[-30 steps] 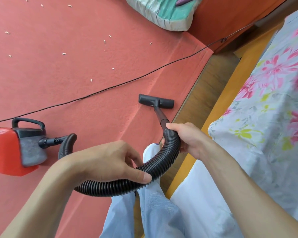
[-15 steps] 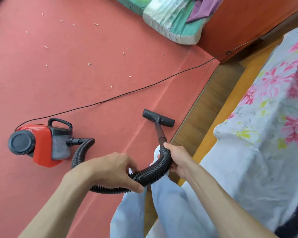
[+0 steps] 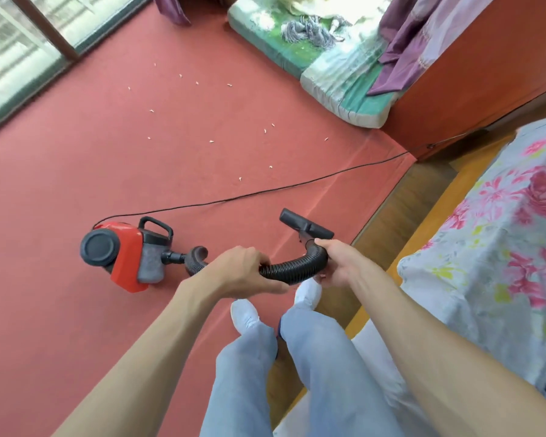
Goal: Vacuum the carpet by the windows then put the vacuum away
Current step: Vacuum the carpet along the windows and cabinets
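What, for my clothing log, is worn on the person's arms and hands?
Nothing shows: left hand and right hand ungloved; left forearm and right forearm bare, no sleeve in view; no watch or bracelet at either wrist.

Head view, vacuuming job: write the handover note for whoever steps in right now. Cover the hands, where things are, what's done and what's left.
Left hand grips the hose mid-length; right hand grips it at the nozzle end.
The red vacuum body sits on the carpet to the left, its cord running off to the right.
White scraps lie scattered on the carpet between the nozzle and the windows.
Done: vacuum out, hose in both hands.
Left: vacuum up the scraps, then put the vacuum away.
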Tool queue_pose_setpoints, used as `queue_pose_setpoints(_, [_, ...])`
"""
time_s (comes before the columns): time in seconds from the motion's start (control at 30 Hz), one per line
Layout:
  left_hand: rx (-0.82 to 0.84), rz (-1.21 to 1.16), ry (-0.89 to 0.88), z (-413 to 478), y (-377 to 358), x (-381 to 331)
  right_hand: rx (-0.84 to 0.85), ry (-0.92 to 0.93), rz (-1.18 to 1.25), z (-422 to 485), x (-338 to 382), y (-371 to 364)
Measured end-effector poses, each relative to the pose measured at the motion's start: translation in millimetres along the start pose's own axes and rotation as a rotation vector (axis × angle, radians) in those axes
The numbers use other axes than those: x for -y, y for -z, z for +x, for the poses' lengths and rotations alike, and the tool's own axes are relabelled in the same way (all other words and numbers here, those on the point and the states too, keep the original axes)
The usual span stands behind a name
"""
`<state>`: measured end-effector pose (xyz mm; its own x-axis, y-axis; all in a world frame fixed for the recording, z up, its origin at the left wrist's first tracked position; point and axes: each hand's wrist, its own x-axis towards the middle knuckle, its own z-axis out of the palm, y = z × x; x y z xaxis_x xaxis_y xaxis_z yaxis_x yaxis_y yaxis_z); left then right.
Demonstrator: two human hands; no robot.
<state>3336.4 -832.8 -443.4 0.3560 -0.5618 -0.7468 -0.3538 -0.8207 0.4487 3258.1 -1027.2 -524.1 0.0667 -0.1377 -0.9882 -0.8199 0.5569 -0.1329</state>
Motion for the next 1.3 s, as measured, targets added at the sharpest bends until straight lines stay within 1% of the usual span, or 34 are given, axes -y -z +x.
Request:
queue_pose_setpoints(0.07, [-0.027,-0.019,0.026,-22,17,1,0.008,0.056,-0.079,-31,15,-13])
queue_pose_setpoints(0.17, [-0.019,-0.022,0.068,-58,28,6,0.04,0.111,-0.229,-79,24,-35])
queue_pose_setpoints(0.3, [-0.065,-0.128,0.119,-101,35,16,0.053,0.223,-0.378,-129,32,-61])
queue_pose_setpoints(0.43, [-0.126,-0.254,0.126,-137,50,21,0.063,0.362,-0.483,-172,44,-78])
queue_pose_setpoints(0.53, [-0.153,-0.297,0.124,-153,64,21,0.076,0.423,-0.518,-195,54,-88])
queue_pose_setpoints(0.77, [-0.235,-0.384,0.144,-169,75,5,0.092,0.456,-0.59,-211,74,-95])
queue_pose_setpoints(1.0, [-0.307,-0.494,0.226,-150,86,-17,0.168,0.434,-0.73,-207,123,-92])
queue_pose_setpoints(1.3, [-0.423,-0.621,0.416,-121,81,-69,0.237,0.413,-0.923,-183,171,-87])
